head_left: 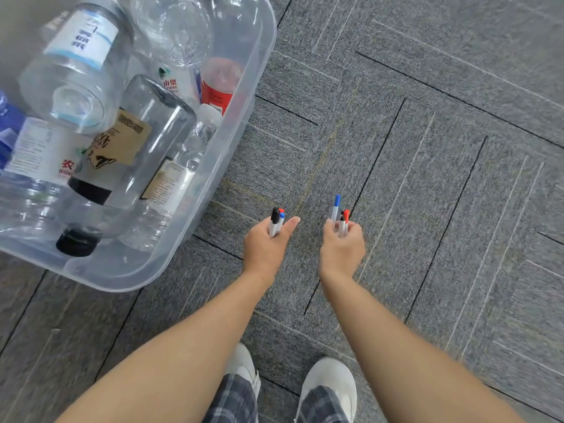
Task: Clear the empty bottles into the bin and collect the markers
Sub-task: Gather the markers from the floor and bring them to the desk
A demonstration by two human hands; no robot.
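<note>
A clear plastic bin (244,96) stands on the carpet at the upper left, filled with several empty bottles (76,71), clear ones with labels and black or white caps. My left hand (265,242) is closed around a bunch of markers (277,222) whose black, red and blue caps stick out above the fingers. To its right, my right hand (343,245) grips another bunch of markers (339,215), one with a blue cap standing tallest, others with red and black caps. Both hands hover above the floor, just right of the bin.
Grey carpet tiles (427,148) with thin black and white lines cover the floor. My two white shoes (329,380) and checked trouser legs show at the bottom centre, below my forearms.
</note>
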